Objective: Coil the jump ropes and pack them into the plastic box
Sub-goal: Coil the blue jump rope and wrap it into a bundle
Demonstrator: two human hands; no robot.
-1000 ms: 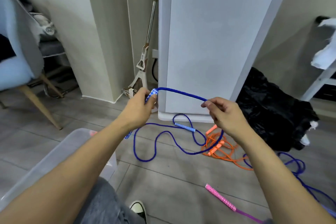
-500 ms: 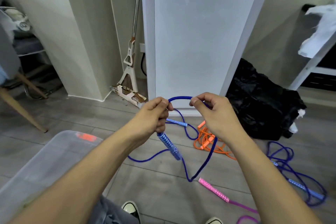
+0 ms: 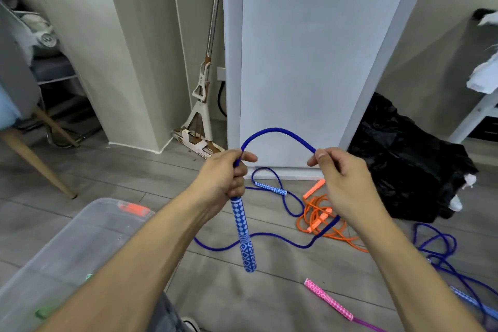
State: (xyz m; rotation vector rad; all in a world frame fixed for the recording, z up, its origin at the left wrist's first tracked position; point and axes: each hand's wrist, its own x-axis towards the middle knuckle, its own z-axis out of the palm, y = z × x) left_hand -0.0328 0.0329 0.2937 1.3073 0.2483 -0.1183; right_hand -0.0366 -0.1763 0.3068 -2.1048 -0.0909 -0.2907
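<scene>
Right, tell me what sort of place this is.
Probably a room in a home, perhaps a utility corner: a mop leans by a tall white appliance, likely a fridge, a chair stands on the wood-look floor, and a black bag lies nearby.

Both forearms are left bare, with no sleeves, watch or rings to be seen on the left hand [image 3: 223, 180] or the right hand [image 3: 347, 186]; grey trousers [image 3: 167, 315] and a black-and-white shoe [image 3: 192, 325] are worn below
</scene>
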